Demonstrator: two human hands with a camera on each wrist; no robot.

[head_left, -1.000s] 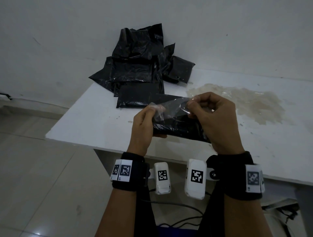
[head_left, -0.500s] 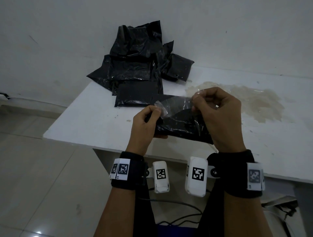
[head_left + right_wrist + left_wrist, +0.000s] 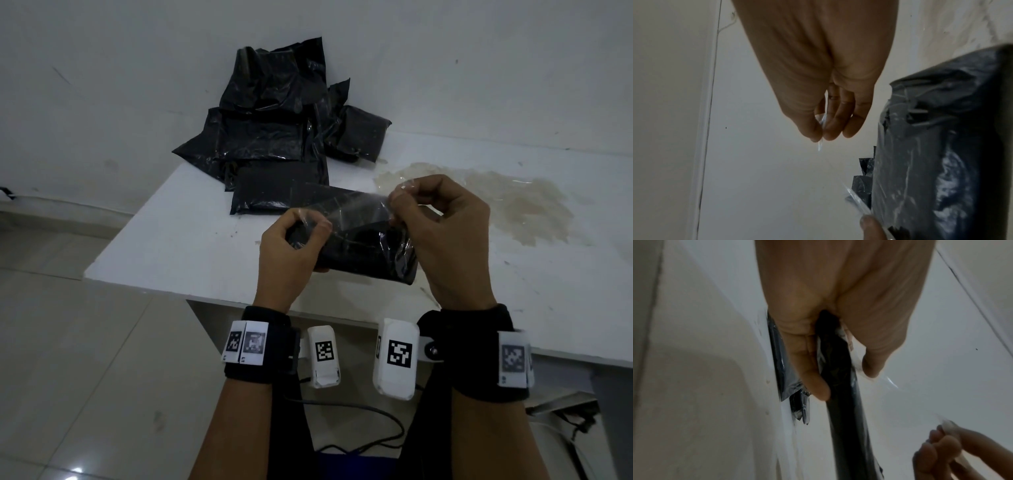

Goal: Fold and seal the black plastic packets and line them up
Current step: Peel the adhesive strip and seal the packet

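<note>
A folded black plastic packet [image 3: 370, 251] is held just above the near part of the white table [image 3: 191, 240]. My left hand [image 3: 308, 228] grips its left end, thumb and fingers on either side [image 3: 828, 369], and also pins one end of a clear tape strip [image 3: 356, 212]. My right hand [image 3: 399, 202] pinches the strip's other end [image 3: 821, 129], stretched taut over the packet [image 3: 941, 146]. A heap of black packets [image 3: 274, 137] lies at the table's far left against the wall.
A large brownish stain [image 3: 507, 205] covers the table to the right of my hands. The table's near edge [image 3: 239, 301] runs below my wrists. A cable [image 3: 359, 428] lies on the tiled floor under it.
My right hand has drawn the tape's end slightly up and to the right, so the strip is more stretched. The packet and left hand stay almost in place.
</note>
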